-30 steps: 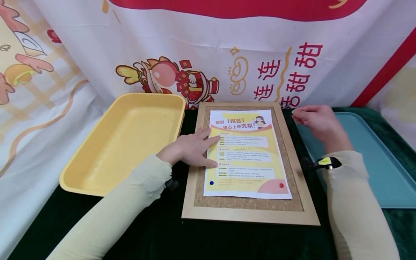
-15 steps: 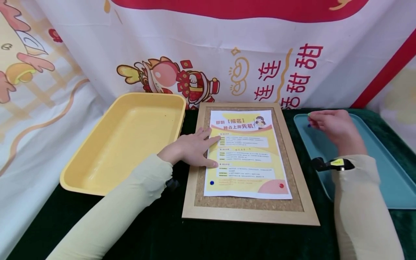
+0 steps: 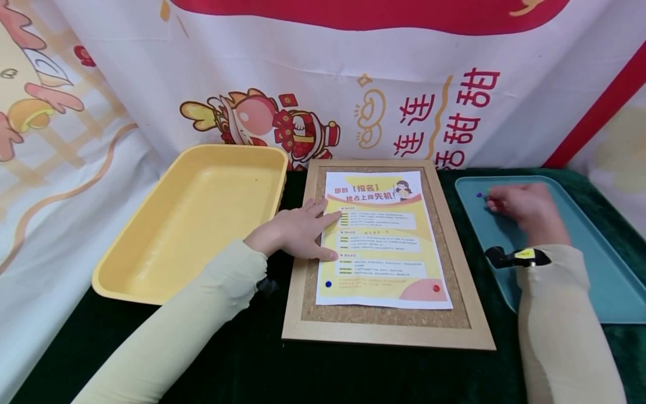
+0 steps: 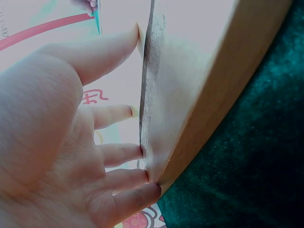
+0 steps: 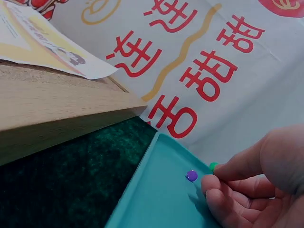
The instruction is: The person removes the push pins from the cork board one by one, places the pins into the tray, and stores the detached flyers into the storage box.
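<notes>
A yellow printed sheet point(image 3: 383, 269) lies on a wood-framed corkboard point(image 3: 391, 317). At its lower corners sit a blue pushpin point(image 3: 328, 284) and a red pushpin point(image 3: 436, 288). My left hand point(image 3: 299, 230) rests with spread fingers across the sheet's left edge and the frame. Over the far end of the teal tray point(image 3: 580, 247), my right hand point(image 3: 527, 206) pinches a green pushpin point(image 5: 213, 166) between thumb and fingers. Just left of those fingertips a purple pushpin point(image 5: 191, 175) lies on the tray. In the right wrist view, the sheet's near corner curls up off the board.
A deep yellow plastic tub point(image 3: 189, 224) stands left of the board. Dark green cloth point(image 3: 404, 376) covers the table. Behind everything hangs a white printed curtain point(image 3: 313, 62) with red lettering and cartoon figures.
My right hand has moved right from beside the board's upper right corner to over the teal tray, then down close to its surface. My left hand stays on the sheet.
</notes>
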Demonstrator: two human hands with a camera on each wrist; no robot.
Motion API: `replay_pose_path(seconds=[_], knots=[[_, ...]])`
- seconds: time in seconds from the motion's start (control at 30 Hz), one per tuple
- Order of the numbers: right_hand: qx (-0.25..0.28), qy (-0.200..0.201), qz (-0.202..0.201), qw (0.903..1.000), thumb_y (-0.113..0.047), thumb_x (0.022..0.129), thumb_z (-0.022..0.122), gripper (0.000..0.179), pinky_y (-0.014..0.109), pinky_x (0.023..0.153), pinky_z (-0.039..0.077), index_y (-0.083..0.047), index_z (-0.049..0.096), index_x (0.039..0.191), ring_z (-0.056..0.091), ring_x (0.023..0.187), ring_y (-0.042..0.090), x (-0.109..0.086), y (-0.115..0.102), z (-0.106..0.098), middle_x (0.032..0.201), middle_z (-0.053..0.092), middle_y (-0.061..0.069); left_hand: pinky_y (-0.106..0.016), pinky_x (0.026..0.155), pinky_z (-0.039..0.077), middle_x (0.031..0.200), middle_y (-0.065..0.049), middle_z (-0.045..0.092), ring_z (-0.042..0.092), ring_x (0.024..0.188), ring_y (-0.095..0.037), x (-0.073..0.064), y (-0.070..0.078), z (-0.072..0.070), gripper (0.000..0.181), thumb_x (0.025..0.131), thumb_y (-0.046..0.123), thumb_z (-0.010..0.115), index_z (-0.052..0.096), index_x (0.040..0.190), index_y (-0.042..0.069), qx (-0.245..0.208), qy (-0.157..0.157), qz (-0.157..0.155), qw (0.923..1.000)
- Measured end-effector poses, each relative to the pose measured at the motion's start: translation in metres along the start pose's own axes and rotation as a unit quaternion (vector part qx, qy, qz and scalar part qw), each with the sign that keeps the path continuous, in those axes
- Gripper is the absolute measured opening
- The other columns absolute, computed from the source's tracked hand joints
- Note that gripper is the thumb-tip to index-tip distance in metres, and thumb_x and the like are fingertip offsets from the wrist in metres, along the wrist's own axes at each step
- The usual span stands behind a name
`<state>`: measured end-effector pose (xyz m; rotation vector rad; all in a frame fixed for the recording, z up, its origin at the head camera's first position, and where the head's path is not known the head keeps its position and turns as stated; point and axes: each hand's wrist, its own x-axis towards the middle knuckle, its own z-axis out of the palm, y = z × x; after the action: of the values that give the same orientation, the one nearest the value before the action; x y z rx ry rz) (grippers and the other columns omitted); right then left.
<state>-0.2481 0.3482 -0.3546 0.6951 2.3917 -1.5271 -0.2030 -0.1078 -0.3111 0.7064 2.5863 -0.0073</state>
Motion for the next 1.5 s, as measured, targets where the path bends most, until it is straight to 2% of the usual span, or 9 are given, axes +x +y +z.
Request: replay_pose_path(seconds=[0.3,0.7,1.07,1.17,1.37,1.5], knots=[[-0.006,-0.008,0.015,0.9998,-0.044,0.108,0.06,0.053,0.032,0.098,0.05,-0.012,0.057,0.15,0.07,0.093,0.009,0.005,0.002,-0.001,0.082,0.073,-0.017,-0.06,0.13,0.026,0.181,-0.011,0.004,0.005,0.168,-0.037,-0.001,0.0,-0.001,0.094,0.098,0.066,0.063,0.019,0.172,0.029,-0.001,-0.001,-0.001,1.0],[0.008,-0.006,0.018,0.9998,-0.044,0.107,0.061,0.05,0.022,0.088,0.055,-0.014,0.061,0.147,0.074,0.088,0.005,0.006,0.002,0.0,0.081,0.075,-0.018,-0.06,0.13,0.025,0.181,-0.011,0.003,0.005,0.168,-0.037,-0.002,0.0,-0.001,0.094,0.098,0.066,0.063,0.019,0.172,0.029,-0.004,-0.001,0.0,1.0],[0.022,0.0,0.052,0.9984,-0.041,0.109,0.058,0.05,0.02,0.079,0.06,-0.012,0.055,0.15,0.078,0.081,0.004,0.005,-0.003,-0.001,0.076,0.075,-0.014,-0.059,0.131,0.025,0.181,-0.011,0.003,0.004,0.168,-0.036,-0.001,0.001,-0.001,0.094,0.098,0.067,0.062,0.018,0.172,0.029,-0.004,-0.005,-0.001,1.0],[0.014,0.001,0.049,0.9987,-0.041,0.109,0.057,0.048,0.02,0.078,0.06,-0.011,0.056,0.147,0.078,0.081,0.004,0.006,-0.004,0.0,0.076,0.075,-0.014,-0.059,0.131,0.024,0.181,-0.011,0.003,0.003,0.168,-0.036,-0.001,0.001,-0.001,0.094,0.098,0.067,0.062,0.018,0.172,0.029,-0.002,-0.006,-0.002,1.0],[0.019,0.004,0.048,0.9987,-0.038,0.109,0.058,0.035,0.022,0.079,0.061,-0.013,0.063,0.133,0.078,0.08,0.005,0.008,-0.006,0.001,0.076,0.076,-0.013,-0.06,0.131,0.024,0.181,-0.011,0.003,0.004,0.168,-0.037,-0.001,0.001,-0.001,0.094,0.098,0.067,0.062,0.018,0.172,0.028,-0.001,-0.005,0.0,1.0],[0.018,0.003,0.055,0.9983,-0.037,0.11,0.057,0.033,0.022,0.079,0.061,-0.013,0.062,0.133,0.078,0.08,0.006,0.008,-0.008,0.0,0.076,0.076,-0.012,-0.06,0.131,0.024,0.181,-0.012,0.003,0.004,0.168,-0.037,-0.001,0.001,-0.001,0.094,0.098,0.067,0.062,0.018,0.172,0.028,0.0,-0.004,0.002,1.0]])
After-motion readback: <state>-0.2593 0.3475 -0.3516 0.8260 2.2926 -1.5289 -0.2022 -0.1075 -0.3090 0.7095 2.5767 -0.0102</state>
